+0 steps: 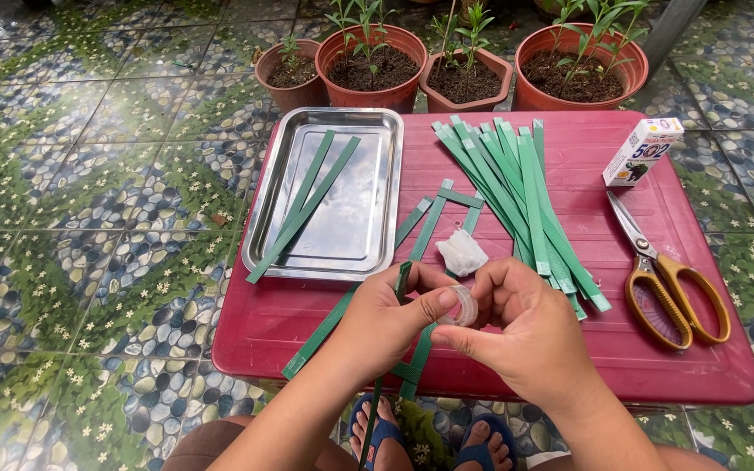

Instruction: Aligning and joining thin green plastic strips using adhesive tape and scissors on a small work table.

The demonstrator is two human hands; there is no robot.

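My left hand [392, 321] pinches a thin green strip [402, 281] that stands up between its fingers and runs down past my wrist. My right hand [525, 327] grips a small roll of clear tape [465, 306], and my left thumb presses on the roll too. Both hands meet above the front edge of a low red table [586, 349]. Under them lie several joined green strips [434, 228]. Just beyond my fingers sits a small crumpled white wrapper [462, 253].
A steel tray [355, 240] holding a few green strips sits at the left of the table. A fanned pile of green strips [517, 187] lies in the middle. Yellow-handled scissors [667, 281] and a small white box [642, 151] are at right. Clay pots [371, 65] stand behind on the tiled floor.
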